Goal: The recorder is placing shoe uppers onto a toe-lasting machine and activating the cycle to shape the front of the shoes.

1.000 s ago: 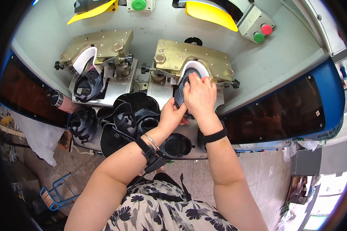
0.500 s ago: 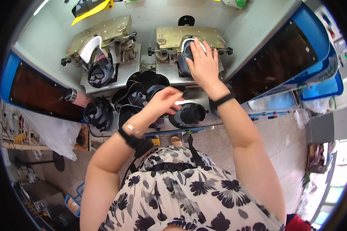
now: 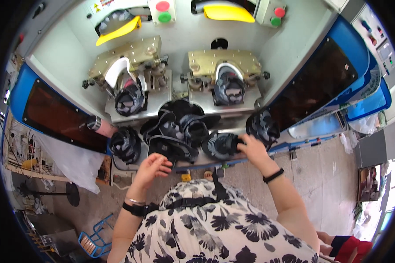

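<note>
My right hand (image 3: 253,150) has its fingers and thumb closed on the collar of a black and grey shoe (image 3: 220,145), which lies on its side on the front ledge. Beside it, my left hand (image 3: 151,170) hovers in front of the ledge, fingers loosely curled and apart, with nothing visible in it. One shoe (image 3: 229,90) sits on the right station of the machine, its toe under a white curved pad. Another shoe (image 3: 130,98) is on the left station, below a similar white pad (image 3: 118,71).
Several more dark shoes (image 3: 175,125) are heaped mid-ledge, with one (image 3: 125,144) at the left end and one (image 3: 263,127) at the right. A pink bottle (image 3: 102,126) stands at left. Brass-coloured clamp plates (image 3: 226,61), push buttons (image 3: 164,16) and blue-framed side panels (image 3: 322,74) surround the stations.
My right hand has left the shoe on the right station and come down to the shoe on the ledge. My left hand has drawn back toward me and left. The view has tilted up.
</note>
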The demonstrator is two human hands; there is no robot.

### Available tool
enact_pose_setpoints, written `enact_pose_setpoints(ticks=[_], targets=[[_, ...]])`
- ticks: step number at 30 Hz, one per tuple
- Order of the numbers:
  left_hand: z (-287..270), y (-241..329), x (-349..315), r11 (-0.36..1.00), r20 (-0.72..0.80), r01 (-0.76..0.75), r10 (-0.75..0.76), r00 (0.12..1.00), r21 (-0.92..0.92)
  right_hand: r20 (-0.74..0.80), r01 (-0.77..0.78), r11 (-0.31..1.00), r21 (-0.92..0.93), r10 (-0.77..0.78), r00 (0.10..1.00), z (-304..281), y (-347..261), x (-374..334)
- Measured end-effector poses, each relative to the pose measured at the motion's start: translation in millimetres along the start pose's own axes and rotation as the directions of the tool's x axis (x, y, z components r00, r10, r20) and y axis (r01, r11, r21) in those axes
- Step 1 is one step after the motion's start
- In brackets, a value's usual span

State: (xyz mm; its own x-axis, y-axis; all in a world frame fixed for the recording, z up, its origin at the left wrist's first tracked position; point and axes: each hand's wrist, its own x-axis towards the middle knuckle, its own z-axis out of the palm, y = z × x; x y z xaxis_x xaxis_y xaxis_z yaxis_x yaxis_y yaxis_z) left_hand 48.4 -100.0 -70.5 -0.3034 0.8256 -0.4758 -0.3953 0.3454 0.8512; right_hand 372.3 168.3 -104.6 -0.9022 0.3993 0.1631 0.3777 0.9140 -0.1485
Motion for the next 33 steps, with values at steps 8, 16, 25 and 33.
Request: enact_pose_setpoints(ticks=[8,16,25,33], targets=[[-20,2,-12,0.999,-0.097,-0.037,0.037,0.995,0.009,-0.36,0.131,0.965,0.228,-0.041,0.932,-177,-49,38],[-17,2,-34,0.989,-0.12,-0.147,0.15,0.981,0.031,-0.687,0.046,0.999,0.001,-0.032,0.726,-260,38,213],[-58,-50,-83,0.971,-0.386,-0.197,0.133,0.913,-0.132,-0.741,-0.097,0.982,0.163,0.187,0.645,-241,72,334],[-60,-63,-124,0.962,-0.539,-0.192,0.059,0.84,-0.193,-0.806,-0.315,0.8,0.511,0.573,0.148,-160,120,290]])
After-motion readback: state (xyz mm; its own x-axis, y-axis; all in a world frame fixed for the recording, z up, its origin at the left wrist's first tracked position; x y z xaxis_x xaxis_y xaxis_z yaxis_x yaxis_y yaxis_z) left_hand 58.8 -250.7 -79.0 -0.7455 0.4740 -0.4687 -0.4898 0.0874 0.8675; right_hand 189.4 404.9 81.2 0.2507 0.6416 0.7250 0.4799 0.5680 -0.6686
